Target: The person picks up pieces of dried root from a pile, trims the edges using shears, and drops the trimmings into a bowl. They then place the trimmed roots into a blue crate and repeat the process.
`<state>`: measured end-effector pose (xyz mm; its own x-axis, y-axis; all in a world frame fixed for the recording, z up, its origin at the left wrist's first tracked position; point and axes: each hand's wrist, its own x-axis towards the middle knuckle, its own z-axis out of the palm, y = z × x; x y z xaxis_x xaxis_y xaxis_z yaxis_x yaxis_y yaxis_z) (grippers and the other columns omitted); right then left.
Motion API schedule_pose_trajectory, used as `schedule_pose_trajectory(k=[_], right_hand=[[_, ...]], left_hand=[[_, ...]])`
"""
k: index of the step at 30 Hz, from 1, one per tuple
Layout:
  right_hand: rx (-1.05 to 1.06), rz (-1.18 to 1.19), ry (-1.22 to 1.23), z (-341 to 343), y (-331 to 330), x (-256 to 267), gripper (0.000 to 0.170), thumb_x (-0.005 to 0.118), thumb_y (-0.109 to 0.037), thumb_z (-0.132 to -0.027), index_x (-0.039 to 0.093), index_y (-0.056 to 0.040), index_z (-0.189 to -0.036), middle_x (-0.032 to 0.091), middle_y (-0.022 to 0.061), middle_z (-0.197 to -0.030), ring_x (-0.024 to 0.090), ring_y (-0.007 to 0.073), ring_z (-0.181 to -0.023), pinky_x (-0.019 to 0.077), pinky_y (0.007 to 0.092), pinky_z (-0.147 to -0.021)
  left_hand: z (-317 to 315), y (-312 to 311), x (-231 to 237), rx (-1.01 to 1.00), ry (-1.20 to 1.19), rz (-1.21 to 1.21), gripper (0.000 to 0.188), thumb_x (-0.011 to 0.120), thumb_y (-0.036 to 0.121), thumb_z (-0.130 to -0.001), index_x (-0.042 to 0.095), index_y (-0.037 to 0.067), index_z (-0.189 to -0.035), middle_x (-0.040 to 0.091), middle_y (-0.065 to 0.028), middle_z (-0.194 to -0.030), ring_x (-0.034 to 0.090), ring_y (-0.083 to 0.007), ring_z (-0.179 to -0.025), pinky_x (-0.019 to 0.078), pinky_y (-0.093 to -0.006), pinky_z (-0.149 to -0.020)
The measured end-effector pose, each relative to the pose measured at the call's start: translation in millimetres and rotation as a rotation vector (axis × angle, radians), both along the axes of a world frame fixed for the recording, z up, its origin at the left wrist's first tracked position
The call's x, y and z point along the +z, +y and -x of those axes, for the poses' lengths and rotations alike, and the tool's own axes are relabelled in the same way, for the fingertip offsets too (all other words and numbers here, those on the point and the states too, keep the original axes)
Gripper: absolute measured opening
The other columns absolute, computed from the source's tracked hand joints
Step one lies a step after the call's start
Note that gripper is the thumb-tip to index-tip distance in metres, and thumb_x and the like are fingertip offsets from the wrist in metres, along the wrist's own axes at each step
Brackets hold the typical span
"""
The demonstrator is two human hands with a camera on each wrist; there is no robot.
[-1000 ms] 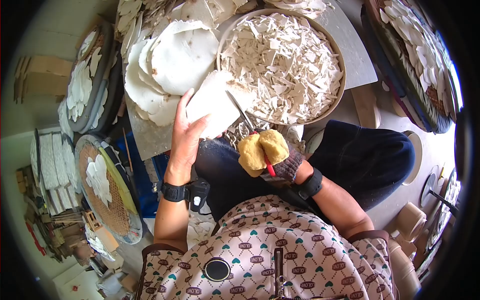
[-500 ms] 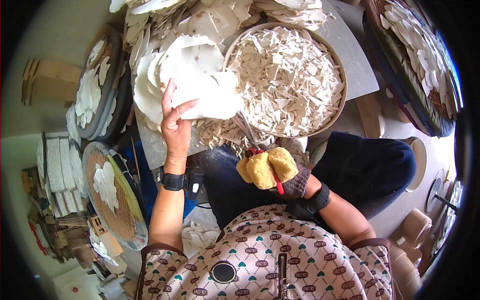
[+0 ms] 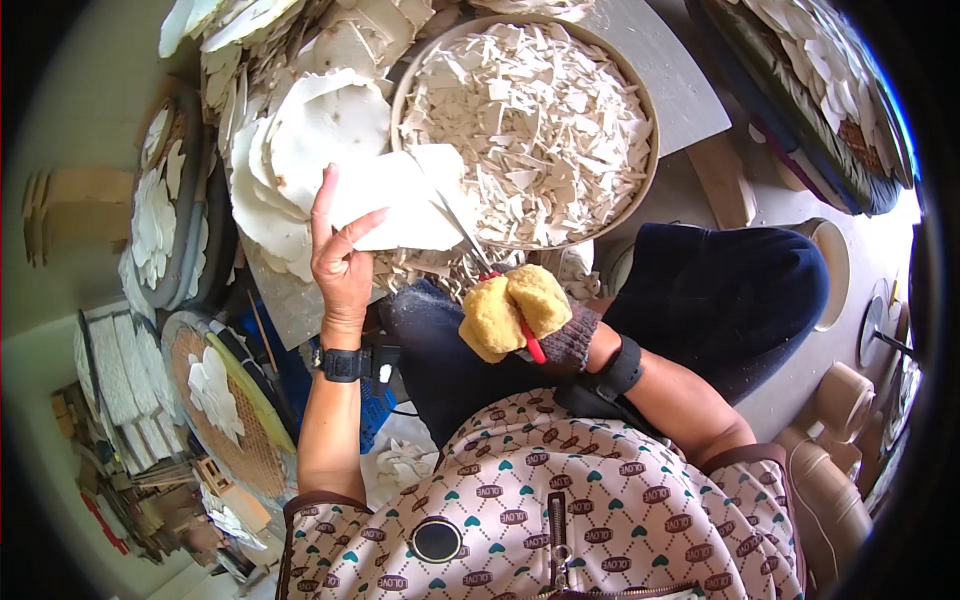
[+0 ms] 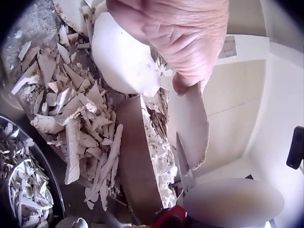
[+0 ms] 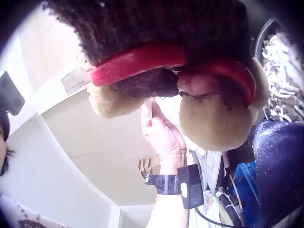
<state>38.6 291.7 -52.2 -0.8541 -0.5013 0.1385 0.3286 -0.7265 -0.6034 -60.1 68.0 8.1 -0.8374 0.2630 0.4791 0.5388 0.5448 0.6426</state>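
My bare left hand [image 3: 343, 265] pinches a thin, flat white piece [image 3: 400, 205] with an uneven edge, its index finger extended. The piece overlaps a stack of rounded white sheets [image 3: 325, 125] in the head view. My right hand [image 3: 572, 338], in a dark knit glove with yellow sponge-like pads [image 3: 500, 312], grips scissors [image 3: 462, 232] with red handles [image 5: 137, 64]. One blade lies across the right part of the piece in the head view; the left wrist view shows the blades [image 4: 183, 159] at its lower edge.
A round tub [image 3: 655, 130] full of white offcuts stands just beyond the scissors. More scraps [image 4: 90, 137] lie on the grey table [image 3: 655, 60] in front of it. Round woven trays [image 3: 235, 430] with white sheets stand at the left, and another loaded tray [image 3: 800, 100] at the right.
The scissors dropped away from the piece and now overlap it again. My left hand turned the piece, so its long side lies more level. The head view has shifted slightly.
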Motion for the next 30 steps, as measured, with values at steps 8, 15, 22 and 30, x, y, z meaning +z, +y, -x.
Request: schedule_pose_trajectory(k=[8,15,22,30], right_hand=[[0.04,0.002,-0.122,-1.8,-2.8,-10.6,0.031,0.058,-0.022,-0.088,0.055,0.0018,-0.107,0.061,0.0102,-0.105,0.06,0.0171,-0.095,0.0483,0.0293,-0.084],[-0.289,-0.735,0.347,-5.8,-3.4,-26.7,0.024,0.054,-0.013,-0.088,0.056,-0.0053,-0.11,0.06,0.009,-0.107,0.056,0.0225,-0.102,0.0423,0.0334,-0.091],[-0.365,-0.921,0.617,7.7,-5.2,-24.4,0.03,0.056,-0.007,-0.077,0.058,-0.0058,-0.107,0.06,0.0134,-0.101,0.056,0.0311,-0.093,0.0443,0.0386,-0.079],[-0.064,-0.251,-0.008,7.1,-6.1,13.6,0.022,0.049,-0.015,-0.089,0.058,-0.0007,-0.103,0.063,0.0126,-0.098,0.06,0.0194,-0.093,0.047,0.0304,-0.079]], left_hand=[[-5.0,5.0,1.6,0.173,0.079,0.052,0.022,0.057,-0.009,-0.076,0.064,0.003,-0.093,0.057,-0.0098,-0.115,0.053,-0.0221,-0.109,0.0441,-0.0304,-0.09],[-38.4,8.8,26.9,0.195,-0.635,-0.599,0.04,0.058,-0.001,-0.083,0.04,-0.003,-0.119,0.061,-0.0094,-0.099,0.059,-0.0111,-0.088,0.0495,-0.0232,-0.073],[-63.3,7.4,32.2,0.124,-0.846,-0.52,0.043,0.056,-0.002,-0.083,0.039,-0.002,-0.122,0.06,-0.0113,-0.103,0.059,-0.0129,-0.091,0.0506,-0.0241,-0.073],[-51.4,23.1,5.8,0.411,-0.263,-0.768,0.042,0.053,-0.001,-0.086,0.036,-0.001,-0.125,0.056,-0.0177,-0.112,0.055,-0.0182,-0.102,0.0437,-0.0297,-0.089]])
